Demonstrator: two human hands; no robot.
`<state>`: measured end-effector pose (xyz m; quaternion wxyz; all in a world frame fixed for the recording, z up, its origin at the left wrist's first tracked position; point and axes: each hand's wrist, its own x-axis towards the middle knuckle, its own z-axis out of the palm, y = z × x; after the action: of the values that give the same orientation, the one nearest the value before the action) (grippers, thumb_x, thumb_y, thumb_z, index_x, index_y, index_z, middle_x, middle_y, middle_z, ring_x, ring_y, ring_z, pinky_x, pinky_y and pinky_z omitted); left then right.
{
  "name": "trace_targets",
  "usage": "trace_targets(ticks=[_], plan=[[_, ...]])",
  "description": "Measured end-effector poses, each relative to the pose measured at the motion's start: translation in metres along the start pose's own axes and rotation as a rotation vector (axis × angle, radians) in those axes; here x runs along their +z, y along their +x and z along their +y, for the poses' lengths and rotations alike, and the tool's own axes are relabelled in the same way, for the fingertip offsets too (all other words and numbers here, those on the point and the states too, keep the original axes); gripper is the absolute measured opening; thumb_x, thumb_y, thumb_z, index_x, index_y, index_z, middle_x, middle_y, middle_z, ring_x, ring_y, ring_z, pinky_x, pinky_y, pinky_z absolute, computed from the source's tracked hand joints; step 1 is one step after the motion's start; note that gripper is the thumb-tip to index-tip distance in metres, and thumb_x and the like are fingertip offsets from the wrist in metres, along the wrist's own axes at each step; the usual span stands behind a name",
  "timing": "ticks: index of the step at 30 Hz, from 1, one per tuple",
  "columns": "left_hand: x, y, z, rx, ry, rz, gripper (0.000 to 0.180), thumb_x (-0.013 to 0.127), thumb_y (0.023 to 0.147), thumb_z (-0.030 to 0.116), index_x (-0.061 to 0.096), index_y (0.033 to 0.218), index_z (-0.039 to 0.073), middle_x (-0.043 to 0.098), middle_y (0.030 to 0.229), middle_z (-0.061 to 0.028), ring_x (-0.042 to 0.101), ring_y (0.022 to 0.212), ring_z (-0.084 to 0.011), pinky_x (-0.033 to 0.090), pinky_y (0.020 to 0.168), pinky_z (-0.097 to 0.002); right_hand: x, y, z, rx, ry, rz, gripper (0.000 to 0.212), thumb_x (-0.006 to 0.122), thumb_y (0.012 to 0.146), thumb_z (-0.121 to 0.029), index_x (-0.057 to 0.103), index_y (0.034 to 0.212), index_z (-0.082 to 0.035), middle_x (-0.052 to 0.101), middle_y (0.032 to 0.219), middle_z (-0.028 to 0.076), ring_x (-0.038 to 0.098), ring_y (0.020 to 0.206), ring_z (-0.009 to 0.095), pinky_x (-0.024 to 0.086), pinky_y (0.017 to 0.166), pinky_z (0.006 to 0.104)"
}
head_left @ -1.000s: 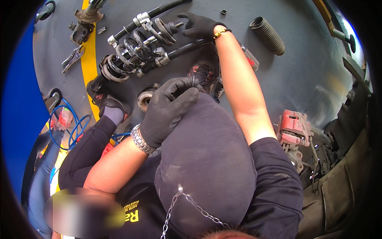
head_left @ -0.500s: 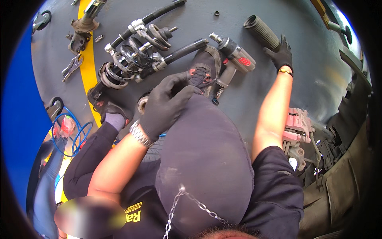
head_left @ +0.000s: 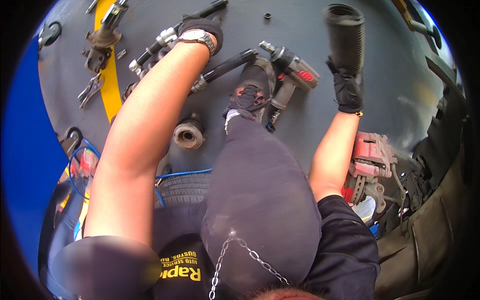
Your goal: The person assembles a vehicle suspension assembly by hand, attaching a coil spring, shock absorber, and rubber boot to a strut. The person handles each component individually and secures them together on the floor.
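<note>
My right hand [head_left: 348, 91], in a black glove, is closed around the lower end of a black ribbed dust boot [head_left: 345, 40], which stands up off the floor and is slightly blurred. My left hand [head_left: 202, 27], gloved too, reaches far forward over the coil-spring strut, at the end by the spring compressor [head_left: 227, 67]. Its fingers are hidden, so whether they grip anything does not show. Most of the strut lies behind my left forearm. A round rubber-and-metal mount [head_left: 189, 134] rests on the floor beside that forearm.
An impact wrench [head_left: 300, 72] lies by my shoe [head_left: 252, 90]. Locking pliers [head_left: 91, 90] and a rusty strut part [head_left: 101, 47] are at left along the yellow line. A red brake caliper [head_left: 371, 152] is at right; a tire [head_left: 185, 187] sits near my body. A small nut [head_left: 267, 16] lies ahead.
My left hand has moved from my knee forward over the strut, uncovering the round mount. My right hand has taken hold of the dust boot and lifted it upright.
</note>
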<state>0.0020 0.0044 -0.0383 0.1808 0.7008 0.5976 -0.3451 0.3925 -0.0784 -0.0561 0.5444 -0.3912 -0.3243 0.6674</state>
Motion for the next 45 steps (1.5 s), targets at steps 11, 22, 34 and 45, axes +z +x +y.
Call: trace_targets(ticks=[11, 22, 34, 45], plan=[[0.001, -0.011, -0.005, 0.113, -0.371, 0.057, 0.069, 0.054, 0.09, 0.005, 0.042, 0.157, 0.016, 0.069, 0.127, -0.0201, 0.067, 0.121, -0.0338, 0.052, 0.105, -0.0484, 0.117, -0.007, -0.029, 0.175, 0.568, -0.052, 0.054, 0.062, 0.101, -0.036, 0.053, 0.143, -0.002, 0.064, 0.133, 0.023, 0.07, 0.11, 0.036, 0.061, 0.098, 0.0497], [0.014, 0.018, -0.002, 0.308, -1.283, 0.238, 0.078, 0.087, 0.079, 0.012, 0.05, 0.146, 0.001, 0.072, 0.119, -0.0167, 0.073, 0.1, -0.0249, 0.06, 0.085, -0.0343, 0.074, 0.004, 0.016, 0.125, 0.343, -0.101, 0.104, 0.09, 0.08, -0.034, 0.029, 0.157, -0.001, 0.052, 0.146, 0.017, 0.054, 0.135, 0.03, 0.044, 0.118, 0.0458], [-0.093, -0.151, -0.012, 0.594, -0.829, 1.018, 0.076, 0.085, 0.08, 0.019, 0.05, 0.145, -0.001, 0.068, 0.109, -0.0193, 0.069, 0.1, -0.0344, 0.057, 0.09, -0.0398, 0.158, 0.016, 0.014, 0.187, 0.309, -0.272, 0.089, 0.084, 0.084, -0.029, 0.035, 0.155, -0.007, 0.051, 0.149, 0.017, 0.054, 0.136, 0.03, 0.048, 0.115, 0.0453], [-0.1, -0.194, -0.037, 0.648, -1.007, 0.828, 0.088, 0.099, 0.065, 0.02, 0.057, 0.138, -0.002, 0.066, 0.134, -0.0167, 0.069, 0.115, -0.0253, 0.057, 0.094, -0.0361, 0.188, 0.005, 0.078, -0.003, -0.141, -0.314, 0.071, 0.057, 0.102, -0.038, 0.029, 0.159, -0.008, 0.046, 0.157, 0.012, 0.046, 0.145, 0.024, 0.035, 0.124, 0.0416]])
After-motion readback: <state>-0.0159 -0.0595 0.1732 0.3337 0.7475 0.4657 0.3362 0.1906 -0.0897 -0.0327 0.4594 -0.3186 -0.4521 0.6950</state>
